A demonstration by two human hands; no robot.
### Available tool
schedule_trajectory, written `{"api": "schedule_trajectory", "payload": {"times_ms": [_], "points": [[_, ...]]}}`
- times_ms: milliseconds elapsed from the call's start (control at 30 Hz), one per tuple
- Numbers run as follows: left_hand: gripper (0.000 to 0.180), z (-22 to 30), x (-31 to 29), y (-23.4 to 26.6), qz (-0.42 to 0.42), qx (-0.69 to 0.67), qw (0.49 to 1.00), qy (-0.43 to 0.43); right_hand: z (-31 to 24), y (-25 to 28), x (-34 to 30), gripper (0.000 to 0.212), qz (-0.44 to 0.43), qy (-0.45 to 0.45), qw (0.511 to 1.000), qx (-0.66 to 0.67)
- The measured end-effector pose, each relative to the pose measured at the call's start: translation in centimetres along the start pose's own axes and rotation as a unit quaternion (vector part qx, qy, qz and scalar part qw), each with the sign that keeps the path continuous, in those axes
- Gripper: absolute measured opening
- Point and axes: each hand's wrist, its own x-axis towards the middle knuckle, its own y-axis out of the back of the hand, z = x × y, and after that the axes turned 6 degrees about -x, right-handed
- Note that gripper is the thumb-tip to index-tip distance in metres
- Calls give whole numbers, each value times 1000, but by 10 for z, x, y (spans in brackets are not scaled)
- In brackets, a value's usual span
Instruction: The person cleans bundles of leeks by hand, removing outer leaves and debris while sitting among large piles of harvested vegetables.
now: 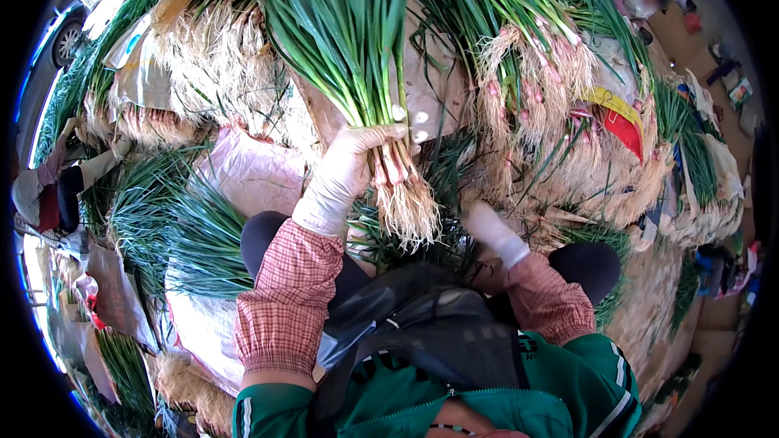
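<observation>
In a pale glove, my left hand is wrapped round the lower stems of a bunch of spring onions. Their long green leaves fan upward, and the pinkish bulb ends and pale stringy roots hang below the fist. White fingertips show on the far side of the stems. My right hand, also gloved, is low to the right of those roots, near loose green leaves and apart from the bunch. Motion smears its fingers, so what it holds, if anything, cannot be made out.
Heaps of rooted spring onions surround me, with more green bunches at left. Pale sacking lies between them. A yellow and red strip rests on the right heap. Another person works at far left; a car wheel stands beyond.
</observation>
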Motion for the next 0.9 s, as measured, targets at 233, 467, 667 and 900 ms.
{"api": "schedule_trajectory", "payload": {"times_ms": [233, 467, 667, 900], "points": [[20, -22, 25, 14, 38, -146, 988, 33, -55, 180, 59, 32, 264, -96, 936, 212], [28, -19, 22, 27, 30, -1, 997, 74, -84, 199, 58, 21, 264, -161, 947, 83], [29, -18, 17, 11, -8, 1, 996, 83, -85, 175, 39, 40, 223, -35, 881, 416], [21, -18, 9, 10, 6, 24, 998, 56, -119, 186, 79, 14, 214, 39, 722, 657]]}}
